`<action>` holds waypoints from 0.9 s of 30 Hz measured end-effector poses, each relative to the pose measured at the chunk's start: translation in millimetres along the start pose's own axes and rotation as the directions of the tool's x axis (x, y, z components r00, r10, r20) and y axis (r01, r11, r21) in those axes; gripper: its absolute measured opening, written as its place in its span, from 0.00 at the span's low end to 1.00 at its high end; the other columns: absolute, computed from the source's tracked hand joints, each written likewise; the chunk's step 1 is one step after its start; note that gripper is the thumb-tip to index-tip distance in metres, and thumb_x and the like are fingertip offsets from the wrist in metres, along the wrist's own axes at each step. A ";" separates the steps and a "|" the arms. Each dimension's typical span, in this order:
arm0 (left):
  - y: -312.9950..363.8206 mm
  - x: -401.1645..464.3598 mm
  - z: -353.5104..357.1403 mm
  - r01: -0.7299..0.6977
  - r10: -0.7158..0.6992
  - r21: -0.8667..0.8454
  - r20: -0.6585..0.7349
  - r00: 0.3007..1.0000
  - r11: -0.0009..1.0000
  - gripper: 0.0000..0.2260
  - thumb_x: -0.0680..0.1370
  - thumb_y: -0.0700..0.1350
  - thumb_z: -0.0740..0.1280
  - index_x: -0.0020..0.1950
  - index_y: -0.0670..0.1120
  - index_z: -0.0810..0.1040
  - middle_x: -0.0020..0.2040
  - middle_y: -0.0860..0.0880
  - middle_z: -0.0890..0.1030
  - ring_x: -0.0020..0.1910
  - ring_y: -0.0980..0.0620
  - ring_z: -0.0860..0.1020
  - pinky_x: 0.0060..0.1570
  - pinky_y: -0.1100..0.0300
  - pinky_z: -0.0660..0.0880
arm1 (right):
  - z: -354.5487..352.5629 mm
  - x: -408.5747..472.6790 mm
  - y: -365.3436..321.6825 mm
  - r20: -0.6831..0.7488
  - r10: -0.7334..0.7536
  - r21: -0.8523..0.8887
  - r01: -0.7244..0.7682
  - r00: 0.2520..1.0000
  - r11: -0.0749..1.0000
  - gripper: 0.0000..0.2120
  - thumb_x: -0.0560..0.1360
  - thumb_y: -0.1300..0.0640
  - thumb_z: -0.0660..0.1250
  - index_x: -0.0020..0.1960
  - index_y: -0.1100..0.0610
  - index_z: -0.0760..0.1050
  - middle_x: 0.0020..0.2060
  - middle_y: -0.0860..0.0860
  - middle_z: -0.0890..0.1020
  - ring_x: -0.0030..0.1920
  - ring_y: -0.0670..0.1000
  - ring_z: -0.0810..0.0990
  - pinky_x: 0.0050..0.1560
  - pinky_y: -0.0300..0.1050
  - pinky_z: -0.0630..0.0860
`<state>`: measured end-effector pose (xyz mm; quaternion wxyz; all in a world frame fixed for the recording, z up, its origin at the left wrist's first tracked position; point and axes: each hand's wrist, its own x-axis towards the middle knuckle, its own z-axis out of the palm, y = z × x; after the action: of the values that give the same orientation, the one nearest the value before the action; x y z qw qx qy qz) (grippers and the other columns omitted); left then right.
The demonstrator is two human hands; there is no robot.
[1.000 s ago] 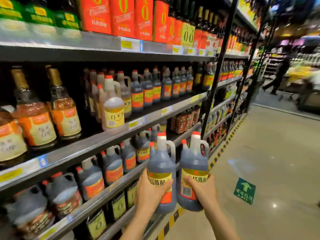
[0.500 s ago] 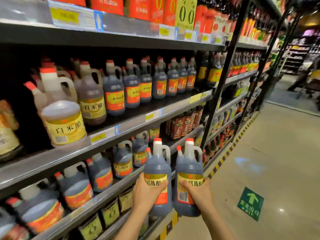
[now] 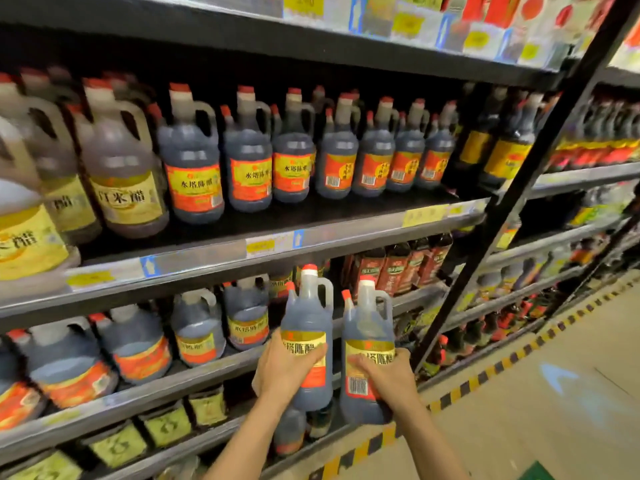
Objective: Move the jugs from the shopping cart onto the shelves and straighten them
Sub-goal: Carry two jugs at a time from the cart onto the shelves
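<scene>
The left hand [image 3: 289, 367] is wrapped around the lower body of one dark jug [image 3: 306, 341], fingers curled over its yellow and red label from the left side, and the right hand [image 3: 388, 374] clasps a second dark jug [image 3: 367, 355] the same way, palm over the label with the fingers reaching across toward the barcode. Both forearms rise from the bottom edge of the view, bare, angled up and slightly inward, so the two jugs are carried side by side, upright and nearly touching, out in front of the shelving and level with the lower shelf [image 3: 207, 372]. Each jug is a smoky translucent plastic bottle filled with near-black liquid, with a moulded loop handle at the right of the neck, a red cap on the main spout and a smaller red-tipped spout at the left shoulder. The label carries a gold band with dark Chinese characters above a red field; the jug in the right hand shows a white barcode patch low on its left. Behind them the lower shelf holds a row of similar dark jugs, and the middle shelf [image 3: 277, 242] above carries a longer row of dark jugs with red labels, flanked on the left by paler jugs with yellow labels. Much of the scene is softened by motion blur.
</scene>
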<state>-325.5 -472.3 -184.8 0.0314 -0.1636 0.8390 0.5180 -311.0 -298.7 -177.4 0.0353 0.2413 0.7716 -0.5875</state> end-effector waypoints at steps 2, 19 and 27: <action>4.8 9.7 12.0 0.033 -0.033 -0.001 -0.022 0.999 0.999 0.34 0.62 0.66 0.71 0.63 0.52 0.69 0.59 0.49 0.78 0.58 0.46 0.77 0.53 0.51 0.74 | -1.7 20.9 -4.5 0.023 -0.002 0.000 0.002 1.000 1.000 0.32 0.58 0.54 0.80 0.54 0.62 0.66 0.41 0.54 0.80 0.40 0.52 0.82 0.41 0.48 0.78; 18.9 109.2 43.5 0.099 -0.108 -0.046 -0.332 0.937 0.994 0.35 0.63 0.60 0.75 0.64 0.45 0.70 0.59 0.43 0.78 0.58 0.40 0.76 0.50 0.52 0.74 | 41.2 156.1 -41.6 0.164 -0.096 -0.042 0.105 0.982 0.994 0.29 0.63 0.55 0.79 0.55 0.54 0.64 0.47 0.51 0.78 0.48 0.52 0.79 0.51 0.49 0.77; 27.6 117.2 48.9 0.124 -0.128 -0.036 -0.407 0.904 0.992 0.37 0.65 0.57 0.76 0.68 0.44 0.66 0.54 0.41 0.81 0.54 0.39 0.78 0.44 0.55 0.72 | 59.8 179.0 -53.7 0.198 -0.163 -0.092 0.184 0.967 0.979 0.28 0.63 0.57 0.78 0.53 0.58 0.64 0.46 0.52 0.76 0.47 0.51 0.76 0.47 0.45 0.72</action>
<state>-450.4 -446.4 -209.6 -0.1121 -0.3220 0.8123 0.4733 -504.6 -305.1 -208.5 0.0704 0.1135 0.8140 -0.5654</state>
